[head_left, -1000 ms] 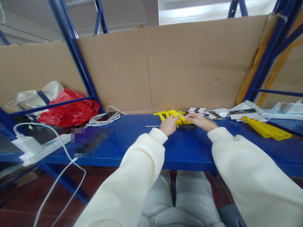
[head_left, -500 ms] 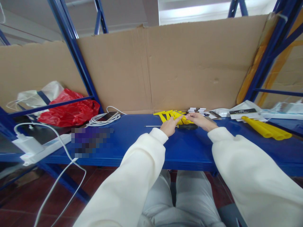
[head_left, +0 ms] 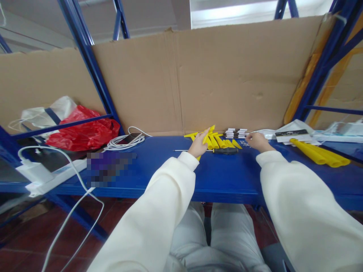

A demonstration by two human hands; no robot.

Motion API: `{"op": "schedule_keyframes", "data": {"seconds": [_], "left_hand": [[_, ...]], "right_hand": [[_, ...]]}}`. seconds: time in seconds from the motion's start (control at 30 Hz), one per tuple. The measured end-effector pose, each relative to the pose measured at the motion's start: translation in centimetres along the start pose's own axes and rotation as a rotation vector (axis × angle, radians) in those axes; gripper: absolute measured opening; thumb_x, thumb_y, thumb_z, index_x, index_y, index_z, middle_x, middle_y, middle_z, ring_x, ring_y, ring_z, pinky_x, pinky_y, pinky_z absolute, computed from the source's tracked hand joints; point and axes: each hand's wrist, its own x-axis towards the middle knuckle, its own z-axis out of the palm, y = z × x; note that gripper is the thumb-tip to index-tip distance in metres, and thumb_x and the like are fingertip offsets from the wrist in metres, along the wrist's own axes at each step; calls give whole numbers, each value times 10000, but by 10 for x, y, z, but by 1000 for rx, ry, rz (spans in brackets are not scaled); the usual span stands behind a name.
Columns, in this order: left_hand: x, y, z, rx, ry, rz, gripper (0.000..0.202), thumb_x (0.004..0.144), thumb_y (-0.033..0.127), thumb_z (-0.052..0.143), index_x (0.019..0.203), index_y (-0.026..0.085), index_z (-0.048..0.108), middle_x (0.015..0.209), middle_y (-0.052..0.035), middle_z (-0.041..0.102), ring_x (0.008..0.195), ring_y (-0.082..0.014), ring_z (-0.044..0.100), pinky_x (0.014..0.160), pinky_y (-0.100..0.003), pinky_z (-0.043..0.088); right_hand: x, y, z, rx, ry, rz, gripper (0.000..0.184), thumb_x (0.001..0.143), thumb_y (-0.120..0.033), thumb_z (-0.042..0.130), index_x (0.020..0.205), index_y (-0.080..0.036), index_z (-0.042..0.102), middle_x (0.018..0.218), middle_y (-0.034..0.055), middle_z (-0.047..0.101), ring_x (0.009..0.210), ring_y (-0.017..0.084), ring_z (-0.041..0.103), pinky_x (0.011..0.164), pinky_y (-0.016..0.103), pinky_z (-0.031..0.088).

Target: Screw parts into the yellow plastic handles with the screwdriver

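Yellow piece (head_left: 211,130) is held in the left hand (head_left: 199,144).

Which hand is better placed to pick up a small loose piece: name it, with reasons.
Probably the right hand: it is beside the small loose pieces, while the left hand is farther off and holds a yellow part.

Workshop-like space, blue metal racking (head_left: 98,77) at upper left and upper right, cardboard panel (head_left: 227,75) behind the blue surface (head_left: 159,170); screwdriver (head_left: 226,150) beside a row of yellow parts (head_left: 214,142) right of centre; power strip (head_left: 53,179) at left, reddish tiled floor (head_left: 117,213) below
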Motion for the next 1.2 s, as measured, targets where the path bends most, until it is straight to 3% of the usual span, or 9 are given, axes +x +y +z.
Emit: {"op": "schedule_keyframes", "data": {"seconds": [0.07, 0.13, 0.27, 0.5, 0.8, 1.03, 1.2], "left_hand": [[-2, 5, 1, -122, -11, -135, 845, 891, 81, 569, 1692, 280, 388, 1567, -166, 556, 1007, -229, 745, 897, -415, 656], [-4, 12, 1, -245, -32, -237, 868, 894, 92, 572, 1707, 295, 346, 1587, -182, 538, 860, -189, 746, 716, -347, 662], [-8, 26, 0, -445, -76, -302, 933, 866, 40, 553, 1714, 341, 307, 1507, -154, 609, 736, -114, 704, 557, -211, 569], [-10, 36, -6, -669, -118, -410, 974, 863, 16, 574, 1723, 357, 267, 1379, -134, 692, 697, -102, 676, 509, -176, 485], [-10, 36, -7, -774, -205, -483, 982, 848, -1, 650, 1702, 353, 317, 1414, -145, 664, 653, -81, 662, 479, -160, 430], [-10, 34, -5, -794, -248, -477, 961, 831, 16, 695, 1666, 358, 366, 1289, -112, 726, 618, -88, 674, 478, -153, 420], [-11, 39, -7, -796, -247, -511, 920, 860, -24, 623, 1667, 318, 344, 1209, -88, 756, 575, -75, 656, 454, -149, 412]], "right_hand": [[-1, 6, -3, -70, -46, 130, 159, 857, -235, 661, 876, -197, 814, 1070, 186, 768, 1161, 376, 693, 946, 453, 549], [-3, 9, -4, -106, -74, 174, 153, 859, -264, 678, 883, -214, 821, 1084, 177, 766, 1179, 375, 684, 966, 466, 542], [-5, 10, -5, -131, -87, 184, 154, 862, -279, 683, 888, -201, 814, 1125, 205, 760, 1211, 399, 666, 1001, 522, 525], [-6, 6, -4, -165, -128, 146, 202, 847, -185, 647, 920, -209, 833, 1115, 191, 761, 1224, 392, 672, 1023, 541, 532], [-7, 4, 2, -224, -126, 54, 204, 852, -200, 657, 920, -238, 846, 1095, 136, 766, 1187, 356, 683, 1019, 505, 542], [-14, -5, -2, -242, -168, 70, 253, 899, -196, 613, 996, -221, 845, 1210, 170, 751, 1244, 368, 672, 1039, 494, 534], [-14, -8, 0, -278, -189, 46, 251, 909, -175, 570, 972, -174, 814, 1205, 212, 732, 1273, 372, 658, 1057, 518, 521]]}}
